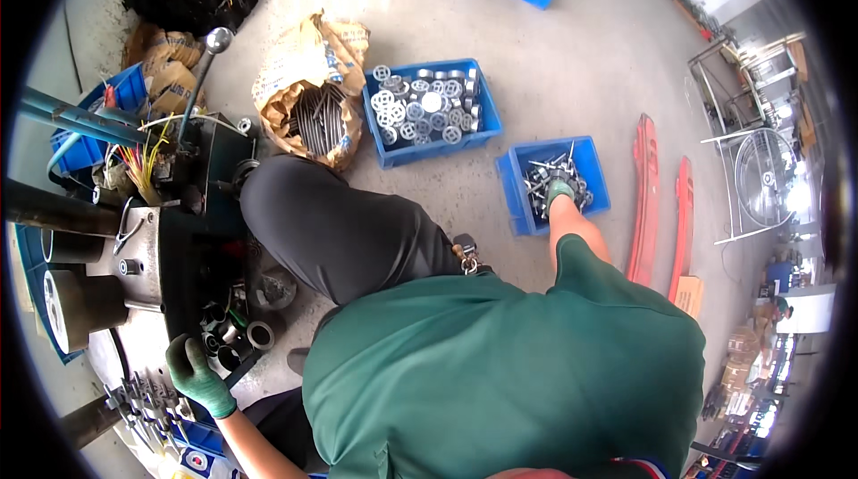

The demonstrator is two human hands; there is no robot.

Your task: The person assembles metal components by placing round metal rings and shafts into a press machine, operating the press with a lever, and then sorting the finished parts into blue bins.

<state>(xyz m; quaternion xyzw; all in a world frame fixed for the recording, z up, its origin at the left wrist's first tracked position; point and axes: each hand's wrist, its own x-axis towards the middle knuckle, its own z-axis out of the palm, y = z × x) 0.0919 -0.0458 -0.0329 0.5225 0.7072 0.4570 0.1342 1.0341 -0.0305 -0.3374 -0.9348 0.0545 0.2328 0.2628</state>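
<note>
Reaching out to the right, my right hand (561,195) in a green glove is down in a blue bin (516,182) of metal rods with fittings (542,177). Its fingers are lost among the parts, so a grip cannot be made out. My left hand (197,376), in a green glove with dark fingertips, hovers at the lower left beside the machine's metal table (143,273). Its fingers are apart and I see nothing in them. Close to it, a cluster of metal rod parts (147,403) stands at the machine's near end, and dark metal rings (259,334) lie beside it.
A blue crate (433,154) of round metal wheels stands ahead, next to a torn paper sack (308,59) of metal rods. A ball-topped lever (218,41) rises from the machine. Red bars (642,211) lie on the floor at right, near a large fan (761,177).
</note>
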